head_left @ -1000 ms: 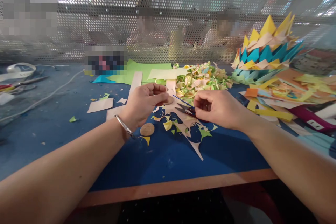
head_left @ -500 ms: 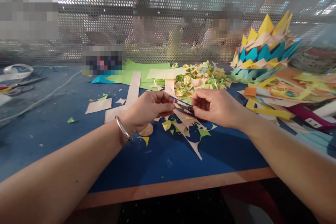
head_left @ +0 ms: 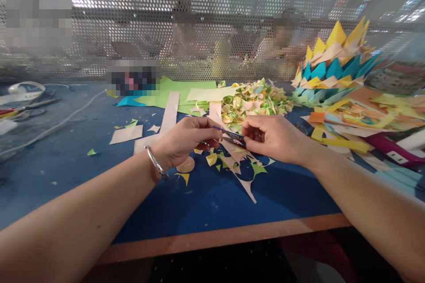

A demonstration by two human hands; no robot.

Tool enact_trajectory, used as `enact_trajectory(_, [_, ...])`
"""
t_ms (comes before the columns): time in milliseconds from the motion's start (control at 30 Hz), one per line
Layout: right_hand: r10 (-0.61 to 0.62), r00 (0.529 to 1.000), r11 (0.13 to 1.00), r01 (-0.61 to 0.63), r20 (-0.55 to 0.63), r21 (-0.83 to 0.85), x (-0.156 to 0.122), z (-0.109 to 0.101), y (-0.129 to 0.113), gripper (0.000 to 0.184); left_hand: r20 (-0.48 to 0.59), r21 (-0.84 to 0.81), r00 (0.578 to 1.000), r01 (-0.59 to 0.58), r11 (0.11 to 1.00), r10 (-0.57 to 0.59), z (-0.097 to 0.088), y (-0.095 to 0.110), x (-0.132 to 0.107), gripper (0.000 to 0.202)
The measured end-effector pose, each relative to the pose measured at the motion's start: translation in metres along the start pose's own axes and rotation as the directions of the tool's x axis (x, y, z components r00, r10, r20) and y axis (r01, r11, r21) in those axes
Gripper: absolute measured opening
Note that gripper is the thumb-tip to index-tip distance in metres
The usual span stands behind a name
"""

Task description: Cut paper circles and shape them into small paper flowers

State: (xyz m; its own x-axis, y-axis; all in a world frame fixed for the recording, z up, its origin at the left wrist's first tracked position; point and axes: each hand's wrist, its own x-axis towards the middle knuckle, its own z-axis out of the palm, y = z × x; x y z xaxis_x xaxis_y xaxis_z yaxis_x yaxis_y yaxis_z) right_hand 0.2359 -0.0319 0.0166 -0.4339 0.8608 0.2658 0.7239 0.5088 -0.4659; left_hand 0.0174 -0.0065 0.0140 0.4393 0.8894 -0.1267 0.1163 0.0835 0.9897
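Observation:
My right hand point(head_left: 265, 135) is closed around a pair of scissors point(head_left: 234, 135), its fingers hiding the handles. The thin blades point left, one edge looking blue and the other dark grey. At the blade tips, my left hand point(head_left: 202, 135) pinches a small pale piece of paper, mostly hidden by the fingers; a silver bangle is on that wrist. Below the hands lie pale, green and yellow paper scraps point(head_left: 247, 188) with curved cut edges. A pale round paper piece point(head_left: 186, 165) rests beside my left wrist.
Pale paper strips point(head_left: 170, 110) and green sheets point(head_left: 195, 84) lie beyond my hands, beside a heap of small cut paper pieces point(head_left: 255, 101). At right stand a layered folded-paper model point(head_left: 335, 66) and loose coloured strips point(head_left: 348, 119). A perforated screen point(head_left: 212, 53) borders the blue table point(head_left: 206, 212).
The scissor blades have come closer together. Both hands stay in nearly the same place, and the whole view has shifted slightly.

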Motion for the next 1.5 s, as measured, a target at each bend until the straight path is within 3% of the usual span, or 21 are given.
enact_trajectory(133, [-0.03,0.999,0.999,0.03,0.011,-0.016,0.0,0.0,-0.002,0.004,-0.056,-0.004,0.998,-0.021,1.0,0.02,0.001,0.0,0.002,0.028])
enact_trajectory(333, [-0.044,0.998,0.999,0.044,0.045,0.007,-0.001,0.001,-0.005,0.006,-0.06,0.045,0.998,-0.024,0.999,0.027,0.001,-0.003,0.004,0.032])
enact_trajectory(800, [-0.073,0.997,0.997,0.075,0.035,-0.029,-0.002,-0.001,-0.005,0.005,0.107,0.153,0.993,-0.06,0.986,0.044,-0.011,0.005,-0.001,0.018])
enact_trajectory(900, [-0.074,0.996,0.997,0.075,0.039,-0.032,-0.001,0.0,-0.004,0.004,0.172,0.28,0.979,-0.158,0.947,0.113,-0.013,0.007,-0.001,0.022])
enact_trajectory(1033, [-0.068,0.997,0.997,0.069,0.022,-0.045,-0.001,-0.001,-0.003,0.003,0.208,0.469,0.94,-0.34,0.815,0.272,-0.014,0.006,0.002,0.026])
enact_trajectory(1133, [-0.051,0.999,0.997,0.052,0.01,-0.051,0.0,-0.001,-0.002,0.002,0.201,0.526,0.924,-0.381,0.76,0.324,-0.016,0.004,0.004,0.028])
enact_trajectory(1333, [-0.038,0.999,0.999,0.038,0.024,-0.007,0.001,0.001,0.0,0.004,0.155,0.508,0.943,-0.331,0.795,0.294,-0.016,0.004,0.006,0.02])
enact_trajectory(1500, [0.008,0.999,0.998,-0.011,0.049,0.063,0.0,0.001,0.001,0.008,0.087,0.402,0.952,-0.304,0.864,0.294,-0.015,0.005,0.006,0.004])
